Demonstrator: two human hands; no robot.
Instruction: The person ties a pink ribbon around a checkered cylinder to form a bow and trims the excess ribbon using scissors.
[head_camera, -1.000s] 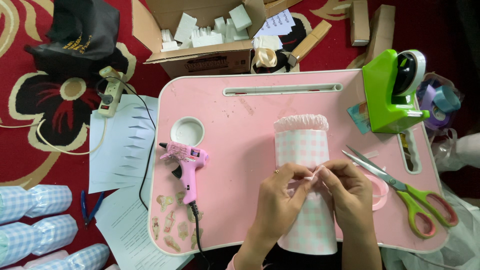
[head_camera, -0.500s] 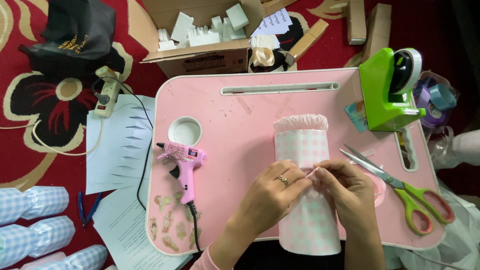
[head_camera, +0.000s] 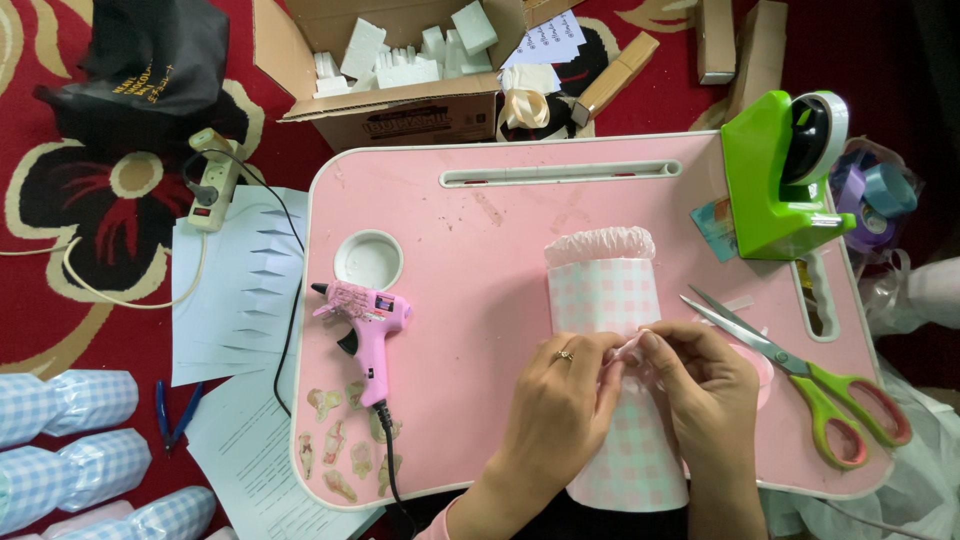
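A cylinder wrapped in pink-and-white checked paper (head_camera: 605, 290), topped with a ruffled pink frill, lies on the pink lap table (head_camera: 480, 220). My left hand (head_camera: 560, 410), with a ring on one finger, and my right hand (head_camera: 705, 390) meet over the middle of the cylinder. Both pinch a small piece of pale pink ribbon (head_camera: 632, 348) against the wrap. The lower part of the cylinder shows between my wrists.
A pink glue gun (head_camera: 368, 318) lies left of my hands, its black cord trailing down. Green-handled scissors (head_camera: 800, 375) lie to the right, a green tape dispenser (head_camera: 785, 180) beyond them. A cardboard box with foam pieces (head_camera: 400, 60), white papers (head_camera: 235, 290) and blue checked wrapped cylinders (head_camera: 70, 440) surround the table.
My hands stay on the cylinder, with the fingers shifting slightly on the ribbon. The view has drifted a little.
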